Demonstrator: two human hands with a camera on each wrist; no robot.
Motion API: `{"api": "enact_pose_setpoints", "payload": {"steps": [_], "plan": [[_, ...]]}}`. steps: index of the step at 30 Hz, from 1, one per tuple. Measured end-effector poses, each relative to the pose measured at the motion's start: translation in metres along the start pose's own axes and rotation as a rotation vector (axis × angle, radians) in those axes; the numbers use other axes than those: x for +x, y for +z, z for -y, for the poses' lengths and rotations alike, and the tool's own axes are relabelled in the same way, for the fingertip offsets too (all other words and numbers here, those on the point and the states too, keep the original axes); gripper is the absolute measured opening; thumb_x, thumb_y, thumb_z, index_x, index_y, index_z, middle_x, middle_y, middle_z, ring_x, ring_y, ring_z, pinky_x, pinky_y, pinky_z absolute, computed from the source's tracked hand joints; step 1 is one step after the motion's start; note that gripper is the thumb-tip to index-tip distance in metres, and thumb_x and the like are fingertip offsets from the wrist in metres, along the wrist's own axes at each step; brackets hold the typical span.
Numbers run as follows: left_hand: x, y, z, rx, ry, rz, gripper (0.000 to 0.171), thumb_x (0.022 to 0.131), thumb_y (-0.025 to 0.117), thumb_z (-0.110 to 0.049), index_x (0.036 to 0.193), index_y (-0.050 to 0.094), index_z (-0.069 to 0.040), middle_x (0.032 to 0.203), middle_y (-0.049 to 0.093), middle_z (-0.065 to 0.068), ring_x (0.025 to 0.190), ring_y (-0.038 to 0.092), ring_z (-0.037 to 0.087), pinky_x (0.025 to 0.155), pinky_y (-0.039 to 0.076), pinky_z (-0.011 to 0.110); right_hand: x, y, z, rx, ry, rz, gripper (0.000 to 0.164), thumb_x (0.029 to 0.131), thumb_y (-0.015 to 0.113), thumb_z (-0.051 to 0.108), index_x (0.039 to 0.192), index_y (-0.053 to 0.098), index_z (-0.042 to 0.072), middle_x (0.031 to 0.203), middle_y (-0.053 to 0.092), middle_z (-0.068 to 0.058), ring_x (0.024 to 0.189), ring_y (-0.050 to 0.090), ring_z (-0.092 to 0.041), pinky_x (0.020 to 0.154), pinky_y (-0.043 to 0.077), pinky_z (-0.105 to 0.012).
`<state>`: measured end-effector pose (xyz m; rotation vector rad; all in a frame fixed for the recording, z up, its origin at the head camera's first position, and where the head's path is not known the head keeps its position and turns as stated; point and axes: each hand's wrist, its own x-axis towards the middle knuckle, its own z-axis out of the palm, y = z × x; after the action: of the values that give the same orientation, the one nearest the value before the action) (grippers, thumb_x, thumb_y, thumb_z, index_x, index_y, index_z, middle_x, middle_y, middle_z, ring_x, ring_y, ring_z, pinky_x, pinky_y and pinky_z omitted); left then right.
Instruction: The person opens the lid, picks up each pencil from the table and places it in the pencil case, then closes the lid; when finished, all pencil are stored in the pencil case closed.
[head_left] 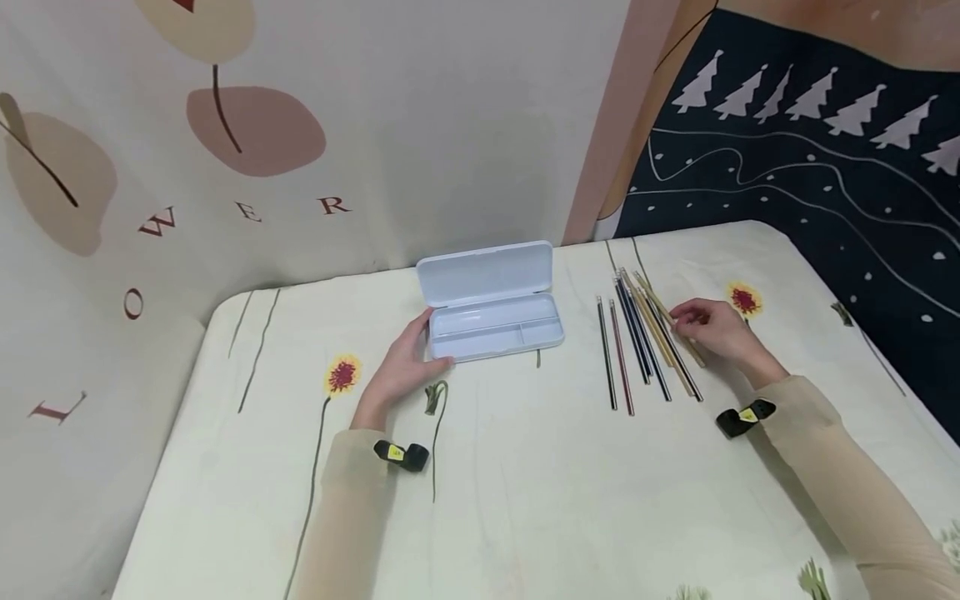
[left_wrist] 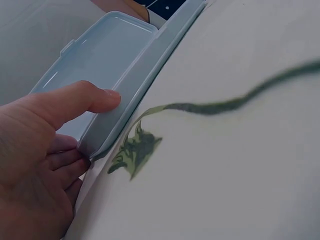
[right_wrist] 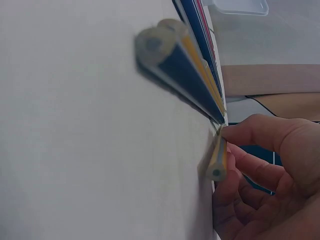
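A pale blue pencil case (head_left: 476, 343) lies on the cloth with its lid (head_left: 487, 277) raised at the back. My left hand (head_left: 405, 364) grips its left end, the thumb (left_wrist: 102, 100) on the front rim and the fingers at the end wall. The tray shows one long compartment and shorter ones in front. To the right, my right hand (head_left: 716, 331) pinches a yellow pencil (right_wrist: 218, 162) between thumb and fingers, at the right edge of a loose group of pencils (head_left: 651, 333). Several in that group are dark blue or yellow.
A black-looking pencil (head_left: 607, 358) and a red pencil (head_left: 622, 362) lie slightly apart at the group's left. The white cloth (head_left: 517, 475) carries printed flowers and stems. Behind the table hang a pale printed curtain (head_left: 450, 125) and a dark one with trees (head_left: 787, 167).
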<state>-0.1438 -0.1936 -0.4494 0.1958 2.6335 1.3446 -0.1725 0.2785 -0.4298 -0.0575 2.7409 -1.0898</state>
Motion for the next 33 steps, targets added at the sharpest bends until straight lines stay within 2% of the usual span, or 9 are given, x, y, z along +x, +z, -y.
{"api": "enact_pose_setpoints", "payload": {"steps": [8, 13, 17, 23, 28, 33], "plan": [[0.000, -0.002, -0.001, 0.057, 0.043, 0.026, 0.090, 0.083, 0.074, -0.021, 0.153, 0.020, -0.003, 0.156, 0.023, 0.018, 0.143, 0.018, 0.032, 0.115, 0.017, 0.046, -0.003, -0.004, 0.000, 0.052, 0.018, -0.007, 0.029, 0.096, 0.055, 0.010, 0.119, 0.059, -0.008, 0.106, 0.057, -0.021, 0.086, 0.047, -0.026, 0.062, 0.044, -0.022], [0.000, -0.002, 0.000, 0.082, 0.046, 0.043, 0.090, 0.086, 0.071, -0.026, 0.153, 0.017, -0.002, 0.156, 0.020, 0.020, 0.144, 0.015, 0.033, 0.116, 0.016, 0.046, -0.007, -0.007, 0.001, 0.122, -0.016, -0.058, 0.030, 0.098, 0.054, 0.012, 0.120, 0.059, -0.008, 0.108, 0.056, -0.020, 0.085, 0.049, -0.020, 0.063, 0.045, -0.018], [0.000, -0.003, 0.000, 0.095, 0.046, 0.048, 0.089, 0.088, 0.070, -0.030, 0.153, 0.016, -0.002, 0.156, 0.019, 0.021, 0.144, 0.015, 0.034, 0.115, 0.015, 0.048, -0.009, -0.007, 0.004, 0.172, -0.094, -0.109, 0.027, 0.097, 0.055, 0.009, 0.118, 0.061, -0.007, 0.101, 0.059, -0.015, 0.076, 0.050, -0.012, 0.055, 0.044, -0.018], [-0.001, -0.003, 0.000, 0.110, 0.033, 0.053, 0.090, 0.088, 0.069, -0.032, 0.154, 0.016, -0.003, 0.156, 0.019, 0.022, 0.143, 0.016, 0.035, 0.115, 0.016, 0.048, -0.010, -0.003, 0.009, 0.221, -0.151, -0.092, 0.028, 0.098, 0.056, 0.013, 0.120, 0.061, -0.004, 0.096, 0.058, -0.005, 0.070, 0.049, -0.014, 0.041, 0.036, -0.024], [-0.001, -0.003, 0.000, 0.112, 0.029, 0.054, 0.089, 0.088, 0.069, -0.031, 0.154, 0.015, -0.004, 0.156, 0.019, 0.021, 0.143, 0.015, 0.035, 0.115, 0.016, 0.048, -0.008, 0.002, 0.013, 0.203, -0.143, -0.065, 0.028, 0.098, 0.056, 0.013, 0.120, 0.062, -0.003, 0.099, 0.059, -0.009, 0.076, 0.049, -0.015, 0.045, 0.037, -0.024], [-0.001, -0.003, 0.001, 0.109, 0.040, 0.050, 0.089, 0.088, 0.069, -0.030, 0.154, 0.015, -0.003, 0.156, 0.019, 0.021, 0.143, 0.015, 0.035, 0.115, 0.015, 0.048, -0.004, 0.006, 0.018, 0.237, -0.178, -0.040, 0.027, 0.097, 0.058, 0.011, 0.119, 0.062, -0.004, 0.100, 0.062, -0.003, 0.082, 0.051, -0.013, 0.056, 0.042, -0.023]]}}
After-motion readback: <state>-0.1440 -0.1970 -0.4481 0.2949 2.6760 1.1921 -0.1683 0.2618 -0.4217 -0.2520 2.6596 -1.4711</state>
